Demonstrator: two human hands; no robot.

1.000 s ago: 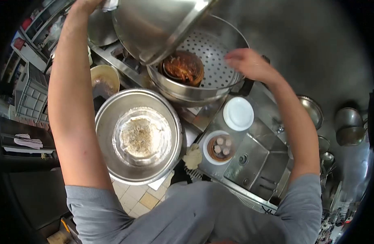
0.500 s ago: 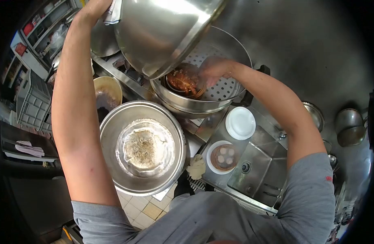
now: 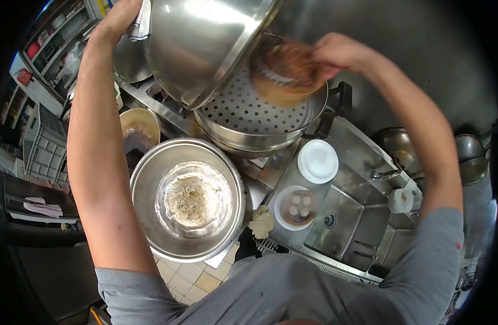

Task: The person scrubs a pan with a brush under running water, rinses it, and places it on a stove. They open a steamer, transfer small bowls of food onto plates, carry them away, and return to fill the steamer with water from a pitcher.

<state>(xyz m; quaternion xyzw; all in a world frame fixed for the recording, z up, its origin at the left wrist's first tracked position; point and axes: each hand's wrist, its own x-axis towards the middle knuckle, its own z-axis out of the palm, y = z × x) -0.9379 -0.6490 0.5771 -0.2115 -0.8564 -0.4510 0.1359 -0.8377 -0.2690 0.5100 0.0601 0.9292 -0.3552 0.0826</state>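
Note:
My right hand point(image 3: 341, 54) grips the rim of a brown bowl point(image 3: 284, 93) that is smeared by motion and holds reddish-brown food. Below it lies the perforated plate of a large metal steamer pot point(image 3: 249, 140). Up at the left, my left hand point(image 3: 124, 17) is closed on a folded white cloth point(image 3: 142, 21) against a big domed metal lid point(image 3: 197, 51). The lid is tilted up over the steamer's left side. Most of the left fingers are hidden behind cloth and lid.
A wide metal basin point(image 3: 146, 216) stands in front, beside a pale pot point(image 3: 140, 116) with dark liquid. To the right are white plates point(image 3: 317, 161), a brown dish on a white plate point(image 3: 295, 208), a sink point(image 3: 341, 227) and a faucet point(image 3: 385, 175). Grey crates point(image 3: 45, 143) stand left.
My right hand has lifted the brown bowl off the steamer plate, up and to the right. The lid has shifted slightly left with my left hand.

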